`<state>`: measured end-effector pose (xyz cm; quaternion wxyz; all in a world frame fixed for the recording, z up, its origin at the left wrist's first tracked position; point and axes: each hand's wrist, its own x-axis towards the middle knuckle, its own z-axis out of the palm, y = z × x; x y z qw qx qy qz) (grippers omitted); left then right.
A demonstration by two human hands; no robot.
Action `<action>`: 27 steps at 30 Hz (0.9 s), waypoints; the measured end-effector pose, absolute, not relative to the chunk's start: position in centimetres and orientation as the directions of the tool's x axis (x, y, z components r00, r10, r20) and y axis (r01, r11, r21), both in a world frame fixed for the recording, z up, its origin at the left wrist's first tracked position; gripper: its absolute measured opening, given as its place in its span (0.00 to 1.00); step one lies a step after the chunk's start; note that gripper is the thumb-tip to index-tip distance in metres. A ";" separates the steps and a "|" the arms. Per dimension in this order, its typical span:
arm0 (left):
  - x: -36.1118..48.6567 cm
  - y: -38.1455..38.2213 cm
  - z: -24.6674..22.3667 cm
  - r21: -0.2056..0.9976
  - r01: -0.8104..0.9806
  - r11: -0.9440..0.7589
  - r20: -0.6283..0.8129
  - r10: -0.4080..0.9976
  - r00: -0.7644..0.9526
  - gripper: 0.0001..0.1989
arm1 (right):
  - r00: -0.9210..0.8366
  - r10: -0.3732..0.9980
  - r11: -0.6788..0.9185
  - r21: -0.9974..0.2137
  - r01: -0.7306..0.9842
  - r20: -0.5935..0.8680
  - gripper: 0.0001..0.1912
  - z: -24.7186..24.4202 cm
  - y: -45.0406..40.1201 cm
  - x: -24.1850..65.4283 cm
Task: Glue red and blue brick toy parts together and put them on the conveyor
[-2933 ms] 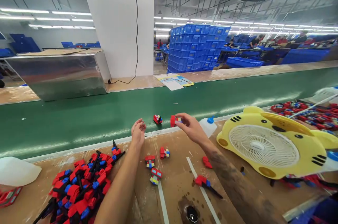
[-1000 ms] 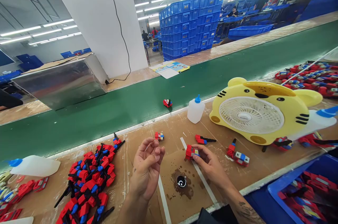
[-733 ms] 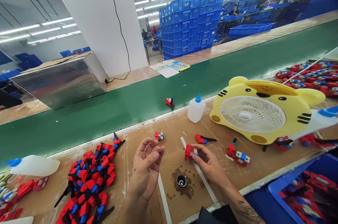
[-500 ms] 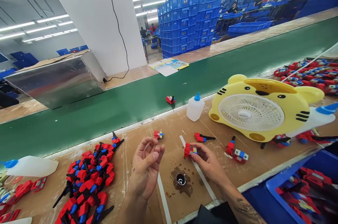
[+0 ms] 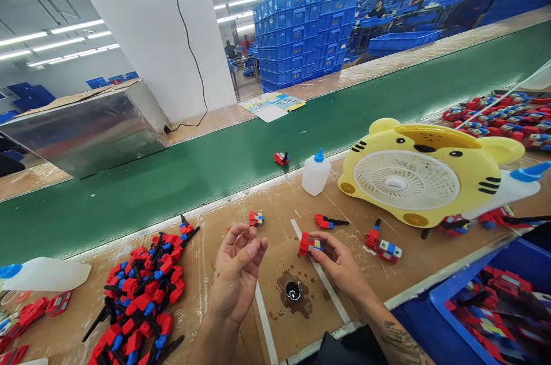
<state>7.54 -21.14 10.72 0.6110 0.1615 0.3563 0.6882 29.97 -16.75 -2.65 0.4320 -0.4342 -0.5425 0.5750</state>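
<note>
My right hand (image 5: 338, 260) grips a red, grey and blue plastic toy piece (image 5: 309, 244) between thumb and fingers, just above the bench. To its left is my left hand (image 5: 240, 273), palm turned inward, fingers curled and thumb tip close against them; anything pinched there is too small to make out. Below and between the hands, a small round dark well (image 5: 293, 291) sits in wet stains on the cardboard. A similar toy piece (image 5: 256, 218) lies behind my left hand. Beyond my right hand are a red part with a black stick (image 5: 330, 221) and another toy assembly (image 5: 384, 247).
A heap of red, blue and black parts (image 5: 142, 296) lies at left. At the back stand a squeeze bottle (image 5: 315, 174) and a yellow animal-shaped fan (image 5: 404, 181). A green conveyor belt (image 5: 206, 167) carries one toy (image 5: 281, 158). A blue bin (image 5: 445, 296) holds pieces at right.
The toy on the belt has shifted slightly right relative to the bottle. My view has moved a little; both hands keep nearly the same pose and the right still holds its piece.
</note>
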 end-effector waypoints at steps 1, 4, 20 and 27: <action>7.5 -21.1 10.7 0.686 -0.727 0.001 -0.212 0.957 -0.199 0.18 | -0.247 0.968 -0.038 -0.999 -0.030 -0.030 0.21 -2.6 -16.8 29.9; 7.5 -21.1 10.4 0.687 -0.727 -0.003 -0.197 0.962 -0.190 0.17 | -0.233 0.972 -0.038 -0.998 -0.040 -0.028 0.21 -2.5 -16.8 29.8; 5.7 -22.8 2.0 0.975 -0.166 0.145 -0.141 0.989 0.035 0.26 | -0.489 0.807 0.454 -0.876 0.159 0.330 0.16 2.2 -18.3 24.3; 3.8 -22.7 -0.4 0.964 -0.181 0.194 -0.220 0.965 -0.139 0.23 | -0.559 0.744 0.571 -0.782 0.250 0.365 0.23 2.0 -17.5 25.1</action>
